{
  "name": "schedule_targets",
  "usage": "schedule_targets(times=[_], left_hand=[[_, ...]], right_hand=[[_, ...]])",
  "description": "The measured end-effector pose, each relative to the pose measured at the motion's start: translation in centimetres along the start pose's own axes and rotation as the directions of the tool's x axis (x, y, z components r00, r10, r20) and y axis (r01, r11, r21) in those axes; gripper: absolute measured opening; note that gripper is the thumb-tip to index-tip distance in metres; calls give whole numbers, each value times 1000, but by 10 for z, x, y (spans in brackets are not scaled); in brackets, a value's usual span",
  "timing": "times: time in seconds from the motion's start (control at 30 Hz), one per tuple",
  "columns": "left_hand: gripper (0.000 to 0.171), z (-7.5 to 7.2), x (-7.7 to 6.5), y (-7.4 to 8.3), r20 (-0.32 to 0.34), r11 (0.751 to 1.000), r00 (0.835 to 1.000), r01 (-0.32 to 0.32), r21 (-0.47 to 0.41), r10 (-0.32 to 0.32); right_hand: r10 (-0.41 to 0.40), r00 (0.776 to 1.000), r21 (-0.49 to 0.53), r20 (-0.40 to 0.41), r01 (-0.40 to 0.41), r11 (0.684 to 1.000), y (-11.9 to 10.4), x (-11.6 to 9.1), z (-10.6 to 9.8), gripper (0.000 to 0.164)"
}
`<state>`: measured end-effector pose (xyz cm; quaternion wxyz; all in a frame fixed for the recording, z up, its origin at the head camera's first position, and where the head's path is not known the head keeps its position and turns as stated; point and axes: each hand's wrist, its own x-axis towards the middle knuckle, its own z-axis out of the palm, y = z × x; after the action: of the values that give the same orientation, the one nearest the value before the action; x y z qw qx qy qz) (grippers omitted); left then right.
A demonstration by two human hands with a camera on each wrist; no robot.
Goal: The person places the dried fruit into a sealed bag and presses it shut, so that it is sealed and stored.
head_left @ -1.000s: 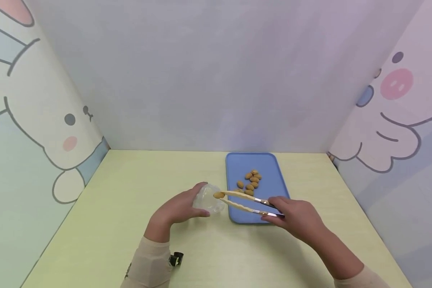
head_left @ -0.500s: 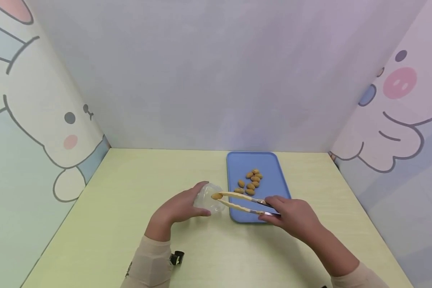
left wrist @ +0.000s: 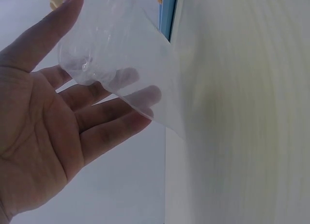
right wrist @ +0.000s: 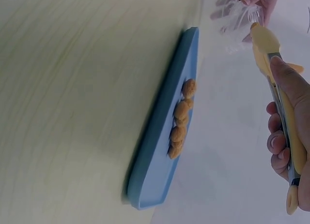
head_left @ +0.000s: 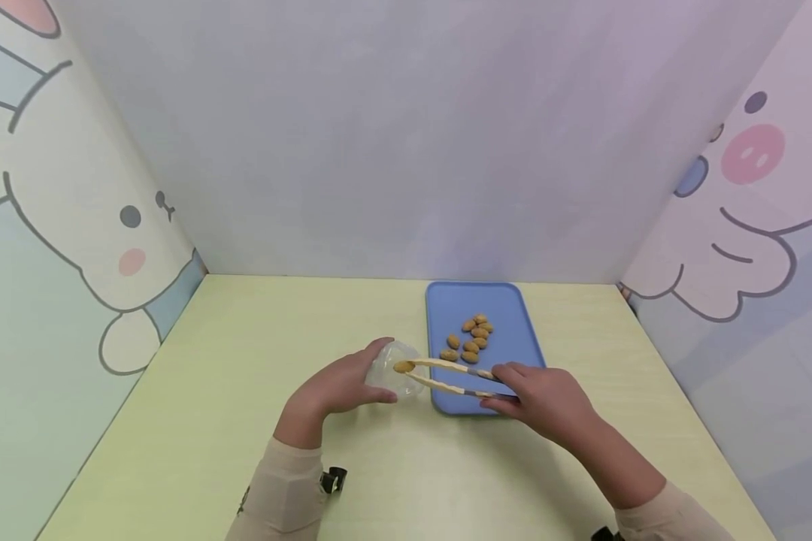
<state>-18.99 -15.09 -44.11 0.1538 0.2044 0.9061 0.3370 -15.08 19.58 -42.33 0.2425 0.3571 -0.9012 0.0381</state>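
Note:
My left hand (head_left: pixel 341 385) grips a clear plastic container (head_left: pixel 382 372), thumb on the near side and fingers behind it. In the left wrist view, the fingers show through its wall. My right hand (head_left: pixel 548 402) holds a pair of tongs (head_left: pixel 443 388) with cream tips and metal arms. Pinched at the tips is a brown oval nut (head_left: pixel 404 367), which appears at the container's mouth in the head view. Whether it is inside the rim I cannot tell. Several similar nuts (right wrist: pixel 181 110) lie on a blue tray (head_left: pixel 514 308) below and beyond the tongs.
The tray rests on a pale wooden table (head_left: pixel 243 323), right of the container. A plain wall (head_left: pixel 392 150) stands along the table's far edge. Side walls with cartoon animals flank it. Dark wrist mounts (head_left: pixel 334 479) sit at the sleeves.
The tongs and the nut have shifted slightly left, further over the container's mouth. My left hand and the container have stayed nearly still. The view has tilted slightly.

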Motion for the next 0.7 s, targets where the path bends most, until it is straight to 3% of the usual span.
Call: schedule_targets(times=[0.4, 0.7], left_hand=[[86, 1, 1, -1, 5, 1000, 1000, -8, -7, 8], [87, 1, 1, -2, 6, 1000, 1000, 1, 13, -1]], right_hand=[[14, 999, -7, 47, -13, 1000, -1, 4, 3, 45], [24, 1000, -5, -20, -24, 1000, 3, 3, -9, 63]])
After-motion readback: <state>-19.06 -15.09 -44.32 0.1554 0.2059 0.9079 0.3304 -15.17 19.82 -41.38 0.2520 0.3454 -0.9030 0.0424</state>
